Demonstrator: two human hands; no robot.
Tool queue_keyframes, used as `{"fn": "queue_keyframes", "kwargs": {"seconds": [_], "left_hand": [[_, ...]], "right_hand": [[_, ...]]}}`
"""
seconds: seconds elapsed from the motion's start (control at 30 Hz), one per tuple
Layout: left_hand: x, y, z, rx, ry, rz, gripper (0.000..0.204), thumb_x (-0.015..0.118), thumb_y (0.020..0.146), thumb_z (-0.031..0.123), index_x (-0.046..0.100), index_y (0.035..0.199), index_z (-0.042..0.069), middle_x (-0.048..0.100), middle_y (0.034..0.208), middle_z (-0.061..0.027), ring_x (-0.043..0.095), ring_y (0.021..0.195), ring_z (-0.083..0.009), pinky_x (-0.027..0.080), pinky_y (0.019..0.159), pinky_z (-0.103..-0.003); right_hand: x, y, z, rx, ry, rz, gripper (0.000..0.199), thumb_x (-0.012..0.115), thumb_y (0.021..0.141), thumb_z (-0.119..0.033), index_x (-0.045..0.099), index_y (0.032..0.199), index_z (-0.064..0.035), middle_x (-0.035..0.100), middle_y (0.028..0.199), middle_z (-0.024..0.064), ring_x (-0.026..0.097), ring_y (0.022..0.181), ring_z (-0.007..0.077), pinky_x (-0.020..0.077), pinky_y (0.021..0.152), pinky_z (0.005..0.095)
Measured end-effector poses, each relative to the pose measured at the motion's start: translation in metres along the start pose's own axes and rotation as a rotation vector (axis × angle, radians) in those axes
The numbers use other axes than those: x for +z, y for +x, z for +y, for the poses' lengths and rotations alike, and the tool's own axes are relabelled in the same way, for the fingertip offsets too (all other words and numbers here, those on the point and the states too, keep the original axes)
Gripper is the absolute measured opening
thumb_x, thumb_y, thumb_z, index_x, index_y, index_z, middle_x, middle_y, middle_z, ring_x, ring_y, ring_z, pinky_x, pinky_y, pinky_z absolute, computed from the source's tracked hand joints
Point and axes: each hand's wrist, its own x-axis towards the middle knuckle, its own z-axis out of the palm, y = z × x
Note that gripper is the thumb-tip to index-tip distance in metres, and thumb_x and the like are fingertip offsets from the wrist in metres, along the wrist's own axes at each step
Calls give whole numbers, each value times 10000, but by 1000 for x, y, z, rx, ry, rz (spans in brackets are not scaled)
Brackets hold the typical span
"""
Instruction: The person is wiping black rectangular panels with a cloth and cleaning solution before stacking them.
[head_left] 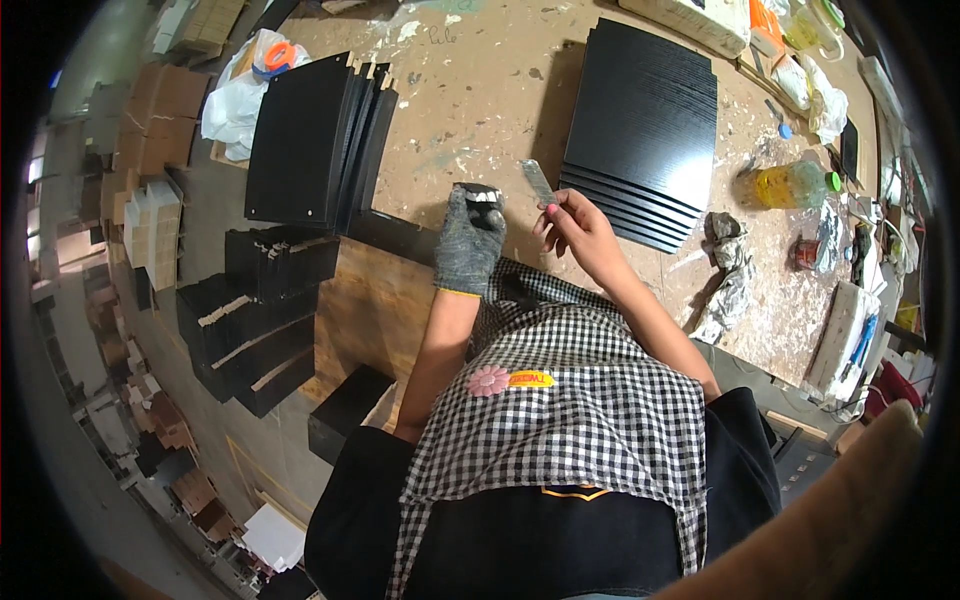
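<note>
My left hand (468, 240), in a grey knit glove, is closed around a small dark object (477, 188) with white on its edge; its kind I cannot make out. Between the bare fingers of my right hand (580, 228) is a thin flat metal blade (537, 180), like a scraper, pointing up and to the left. The two hands are apart above the table's near edge. Just beyond my right hand lies a stack of black wood-grained panels (640, 120). Left of my gloved hand, more black panels (300, 145) stand on edge, leaning together.
The paint-spattered table (450, 100) carries a bottle of yellow liquid (790, 187) with a green cap at right, near a crumpled rag (725, 270). A white plastic bag (235, 110) with an orange tape roll (280, 57) sits far left. Black pieces (250, 340) are stacked below left.
</note>
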Motion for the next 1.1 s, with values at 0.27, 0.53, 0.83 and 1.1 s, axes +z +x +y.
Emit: {"fn": "queue_keyframes", "kwargs": {"seconds": [0.27, 0.53, 0.83, 1.1], "left_hand": [[21, 20, -9, 19, 128, 319, 187, 616, 975, 241, 653, 1053, 75, 670, 915, -69, 639, 864, -237, 562, 698, -345], [25, 32, -10, 297, 1200, 79, 165, 606, 944, 77, 649, 1065, -27, 686, 1042, -124, 643, 989, -231, 552, 870, -325], [72, 3, -3, 63, 41, 105, 371, 493, 1013, 104, 514, 1344, -61, 588, 1364, -165, 580, 1228, -280, 529, 1032, -384], [121, 5, -12, -788, -3065, 248, 425, 450, 1015, 199, 447, 1435, 131, 605, 1341, -123, 620, 1116, -285, 509, 890, -397]], "right_hand": [[-16, 4, -27, 9, 39, -24, 216, 482, 1072, -199, 553, 1144, -8, 695, 907, 59, 637, 640, 94, 484, 546, 199], [-74, 16, -69, -210, -102, 102, 166, 608, 1011, -154, 664, 1077, -12, 688, 930, 15, 650, 823, 76, 567, 696, 251], [-288, 136, -147, -428, -262, 776, 237, 745, 902, -217, 755, 1010, -6, 729, 822, 49, 637, 715, 112, 486, 654, 259], [-345, 183, -226, -372, -1092, 1062, 537, 753, 855, -450, 705, 1197, -39, 754, 977, 127, 716, 841, 215, 525, 779, 347]]}}
